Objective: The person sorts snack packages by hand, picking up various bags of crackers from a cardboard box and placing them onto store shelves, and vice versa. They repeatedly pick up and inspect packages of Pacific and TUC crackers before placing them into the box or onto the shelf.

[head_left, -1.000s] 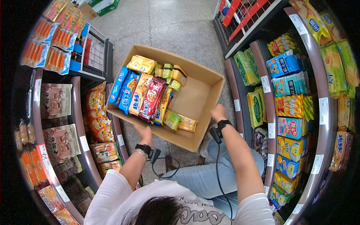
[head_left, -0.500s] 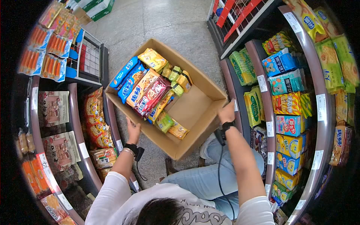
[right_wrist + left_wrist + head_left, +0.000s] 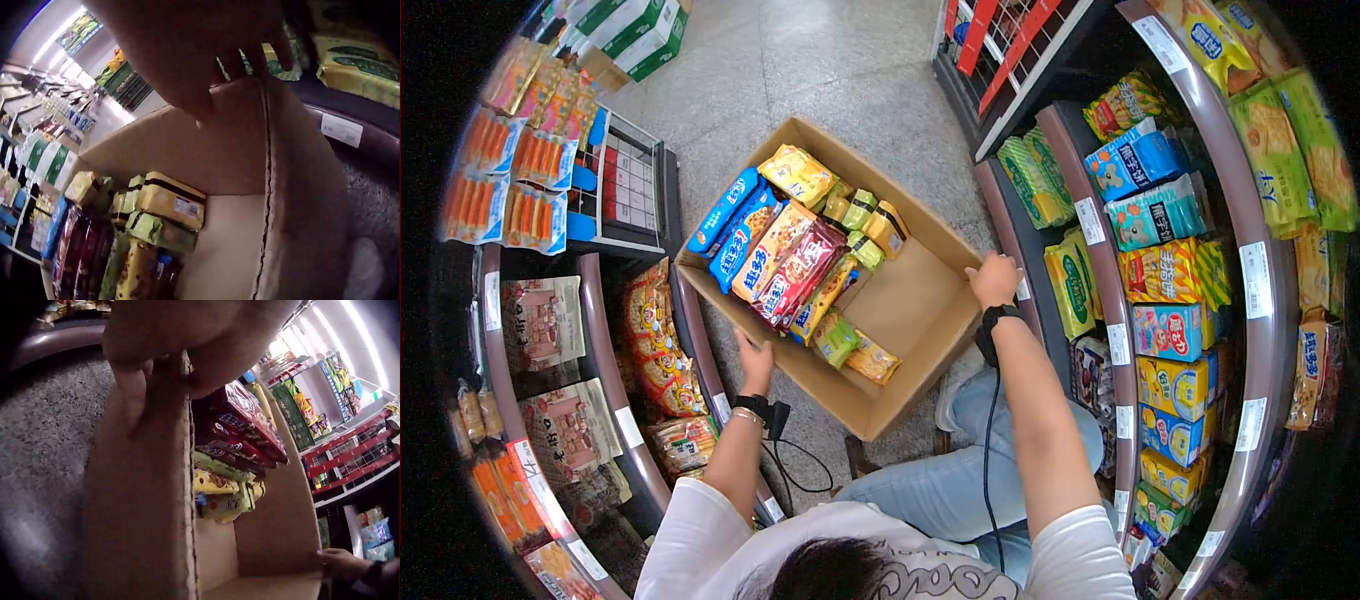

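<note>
An open cardboard box (image 3: 905,312) stands tilted between the shelves, partly filled with snack packs. My left hand (image 3: 755,362) grips its near left wall; in the left wrist view the fingers (image 3: 131,394) lie on the outside and the thumb reaches inside. My right hand (image 3: 996,280) holds the rim at the right corner, thumb inside and fingers over the outer side in the right wrist view. Blue packs (image 3: 745,245), dark red cookie packs (image 3: 802,275) and a yellow pack (image 3: 797,172) fill the left side. Small green packs (image 3: 835,338) lie nearby.
Shelves of biscuit packs and boxes (image 3: 1170,390) rise close on the right. On the left are shelves with snack bags (image 3: 662,340) and hanging sausage packs (image 3: 530,215). Green and white cartons (image 3: 645,40) stand at the back left. A black cable (image 3: 992,460) hangs by the right arm.
The box has turned clockwise in the head view, with both hands on it. My left hand has shifted left along with its wall. The packs inside keep their arrangement.
</note>
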Demonstrator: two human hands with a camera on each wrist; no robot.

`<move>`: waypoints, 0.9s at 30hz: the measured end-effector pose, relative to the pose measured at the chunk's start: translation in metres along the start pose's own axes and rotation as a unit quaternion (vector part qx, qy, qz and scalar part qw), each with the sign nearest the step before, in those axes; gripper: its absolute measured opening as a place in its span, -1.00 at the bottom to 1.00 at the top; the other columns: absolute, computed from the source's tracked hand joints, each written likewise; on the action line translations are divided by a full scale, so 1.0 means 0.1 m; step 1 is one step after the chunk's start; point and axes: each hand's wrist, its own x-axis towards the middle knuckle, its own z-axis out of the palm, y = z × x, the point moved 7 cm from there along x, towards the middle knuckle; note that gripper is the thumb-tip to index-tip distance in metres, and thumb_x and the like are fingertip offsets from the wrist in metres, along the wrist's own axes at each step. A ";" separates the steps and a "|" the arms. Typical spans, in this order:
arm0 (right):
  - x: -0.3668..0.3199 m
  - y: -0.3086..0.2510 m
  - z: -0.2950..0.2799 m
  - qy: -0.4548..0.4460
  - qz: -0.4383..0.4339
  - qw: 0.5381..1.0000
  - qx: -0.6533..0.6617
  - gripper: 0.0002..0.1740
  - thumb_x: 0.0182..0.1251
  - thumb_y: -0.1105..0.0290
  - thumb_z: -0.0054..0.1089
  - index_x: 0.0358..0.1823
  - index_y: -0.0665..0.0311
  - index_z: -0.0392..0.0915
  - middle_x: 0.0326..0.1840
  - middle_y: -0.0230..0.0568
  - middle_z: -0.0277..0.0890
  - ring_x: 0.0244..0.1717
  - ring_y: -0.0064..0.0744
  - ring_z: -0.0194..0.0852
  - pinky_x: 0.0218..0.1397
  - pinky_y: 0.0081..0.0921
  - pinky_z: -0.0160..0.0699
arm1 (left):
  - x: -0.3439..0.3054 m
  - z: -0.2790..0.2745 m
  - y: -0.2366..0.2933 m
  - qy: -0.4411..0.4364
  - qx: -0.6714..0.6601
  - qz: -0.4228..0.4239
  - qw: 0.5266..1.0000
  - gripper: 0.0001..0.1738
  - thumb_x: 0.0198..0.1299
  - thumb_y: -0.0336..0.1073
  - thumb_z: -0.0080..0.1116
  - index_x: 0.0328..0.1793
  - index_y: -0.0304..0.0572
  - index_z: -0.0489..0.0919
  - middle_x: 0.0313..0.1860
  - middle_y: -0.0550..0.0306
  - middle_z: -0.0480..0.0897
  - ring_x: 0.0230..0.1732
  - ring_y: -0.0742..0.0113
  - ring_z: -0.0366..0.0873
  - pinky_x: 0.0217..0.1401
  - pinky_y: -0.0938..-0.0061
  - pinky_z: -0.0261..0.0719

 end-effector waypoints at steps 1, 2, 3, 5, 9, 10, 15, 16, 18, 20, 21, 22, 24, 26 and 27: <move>0.00 -0.01 -0.02 -0.004 -0.003 1.000 -0.007 -0.61 0.06 0.11 0.33 -0.18 0.22 0.59 -0.17 -0.12 0.60 0.00 -0.16 0.48 0.08 -0.14 0.40 | 0.03 -0.01 -0.02 0.009 0.019 -0.002 1.000 -0.09 0.02 -0.48 0.10 0.50 -0.22 -0.09 0.15 -0.26 0.45 0.16 -0.01 0.46 0.21 0.30 0.38; -0.01 -0.02 -0.03 -0.009 -0.007 1.000 -0.015 -0.65 0.06 0.13 0.32 -0.21 0.22 0.61 -0.19 -0.12 0.60 -0.02 -0.15 0.49 0.06 -0.14 0.42 | 0.05 -0.02 -0.06 0.001 0.015 -0.007 1.000 -0.11 0.01 -0.49 0.09 0.49 -0.20 -0.06 0.15 -0.27 0.46 0.16 -0.02 0.46 0.21 0.30 0.39; -0.01 -0.03 -0.03 -0.012 -0.012 1.000 -0.022 -0.69 0.07 0.16 0.31 -0.25 0.21 0.63 -0.21 -0.13 0.61 -0.05 -0.14 0.51 0.04 -0.15 0.44 | 0.07 -0.05 -0.03 -0.006 0.009 -0.012 1.000 -0.12 0.00 -0.50 0.08 0.48 -0.18 -0.03 0.15 -0.27 0.46 0.16 -0.03 0.46 0.21 0.29 0.39; -0.02 0.05 0.10 -0.041 0.001 0.999 -0.014 -0.63 0.01 0.14 0.35 -0.26 0.27 0.64 -0.19 -0.04 0.61 -0.07 -0.10 0.56 0.00 -0.18 0.51 | 0.14 -0.12 0.05 -0.007 0.006 -0.017 1.000 -0.16 -0.01 -0.51 0.06 0.46 -0.15 0.03 0.13 -0.27 0.48 0.15 -0.05 0.47 0.19 0.27 0.40; -0.10 0.20 0.41 -0.107 0.016 0.994 -0.010 -0.61 -0.07 0.20 0.35 -0.24 0.31 0.64 -0.17 0.04 0.60 -0.09 -0.05 0.59 -0.05 -0.25 0.58 | 0.39 -0.18 0.01 0.024 0.034 0.072 0.997 -0.25 0.00 -0.49 0.03 0.40 -0.09 0.14 0.02 -0.29 0.55 0.06 -0.20 0.51 0.10 0.19 0.46; -0.14 0.21 0.47 -0.124 0.005 0.992 -0.006 -0.61 -0.10 0.21 0.35 -0.25 0.32 0.64 -0.18 0.04 0.61 -0.10 -0.07 0.60 -0.05 -0.26 0.58 | 0.46 -0.21 0.05 0.017 0.060 0.046 0.997 -0.27 0.01 -0.47 0.03 0.39 -0.08 0.15 0.01 -0.30 0.55 0.06 -0.22 0.50 0.09 0.18 0.46; -0.51 0.15 0.83 -0.318 -0.032 0.947 -0.026 -0.63 -0.13 0.29 0.35 -0.23 0.28 0.66 -0.14 -0.07 0.62 -0.09 -0.10 0.61 -0.03 -0.25 0.57 | 0.97 -0.27 -0.15 -0.015 0.104 0.026 0.994 -0.31 0.04 -0.44 -0.01 0.39 -0.01 0.16 0.00 -0.33 0.54 0.07 -0.26 0.48 0.09 0.11 0.44; -0.64 0.11 0.92 -0.387 -0.032 0.922 0.000 -0.60 -0.16 0.28 0.37 -0.22 0.29 0.66 -0.12 -0.07 0.62 -0.09 -0.10 0.60 -0.03 -0.25 0.57 | 1.05 -0.30 -0.11 -0.026 0.126 0.012 0.992 -0.30 0.04 -0.45 -0.02 0.39 -0.01 0.16 0.00 -0.33 0.55 0.06 -0.26 0.48 0.09 0.11 0.44; -0.90 0.01 1.02 -0.516 -0.031 0.854 0.053 -0.54 -0.22 0.27 0.41 -0.19 0.30 0.65 -0.10 -0.06 0.61 -0.10 -0.08 0.60 -0.04 -0.26 0.58 | 1.06 -0.40 0.14 -0.042 0.155 0.012 0.987 -0.30 0.03 -0.47 -0.03 0.39 -0.07 0.15 0.00 -0.36 0.54 0.06 -0.25 0.49 0.08 0.10 0.43; -0.94 -0.06 0.95 -0.495 -0.033 0.867 0.045 -0.53 -0.17 0.22 0.40 -0.17 0.30 0.64 -0.10 -0.05 0.61 -0.10 -0.06 0.60 -0.03 -0.25 0.57 | 1.17 -0.35 0.07 -0.036 0.172 0.013 0.984 -0.30 0.03 -0.47 -0.03 0.39 -0.10 0.15 0.01 -0.38 0.53 0.06 -0.24 0.49 0.09 0.10 0.43; -0.95 -0.10 0.91 -0.484 -0.036 0.873 0.042 -0.52 -0.15 0.20 0.40 -0.17 0.30 0.64 -0.11 -0.04 0.60 -0.10 -0.06 0.59 -0.03 -0.24 0.57 | 1.18 -0.37 0.08 -0.033 0.181 0.013 0.983 -0.30 0.03 -0.47 -0.03 0.38 -0.11 0.15 0.01 -0.38 0.53 0.07 -0.24 0.49 0.09 0.10 0.43; -0.86 -0.16 0.79 -0.408 -0.033 0.910 0.069 -0.53 -0.12 0.17 0.37 -0.19 0.34 0.63 -0.13 0.02 0.60 -0.11 -0.04 0.60 -0.04 -0.23 0.57 | 1.16 -0.37 0.07 -0.040 0.201 -0.006 0.979 -0.26 0.02 -0.47 -0.02 0.42 -0.10 0.12 0.03 -0.40 0.51 0.08 -0.23 0.48 0.10 0.12 0.43; -0.68 -0.25 0.55 -0.243 -0.025 0.962 0.124 -0.51 -0.06 0.11 0.33 -0.24 0.41 0.62 -0.19 0.15 0.59 -0.14 -0.01 0.60 -0.06 -0.20 0.57 | 1.14 -0.36 0.08 -0.041 0.202 0.007 0.979 -0.23 0.02 -0.47 -0.03 0.44 -0.10 0.09 0.04 -0.41 0.50 0.09 -0.22 0.47 0.12 0.13 0.43; -0.58 -0.37 0.49 -0.170 -0.047 0.977 0.118 -0.57 0.01 0.15 0.26 -0.23 0.40 0.62 -0.18 0.18 0.57 -0.12 0.05 0.58 -0.03 -0.16 0.55 | 1.11 -0.35 0.08 -0.052 0.197 0.015 0.979 -0.19 0.01 -0.46 -0.04 0.48 -0.11 0.03 0.05 -0.44 0.49 0.10 -0.22 0.47 0.15 0.16 0.43; -0.54 -0.44 0.41 -0.134 -0.060 0.983 0.114 -0.60 0.05 0.18 0.23 -0.23 0.39 0.62 -0.17 0.19 0.56 -0.11 0.08 0.56 -0.01 -0.13 0.54 | 1.06 -0.34 0.10 -0.054 0.207 0.001 0.977 -0.19 0.00 -0.46 -0.04 0.48 -0.11 0.03 0.05 -0.44 0.49 0.11 -0.21 0.47 0.15 0.16 0.43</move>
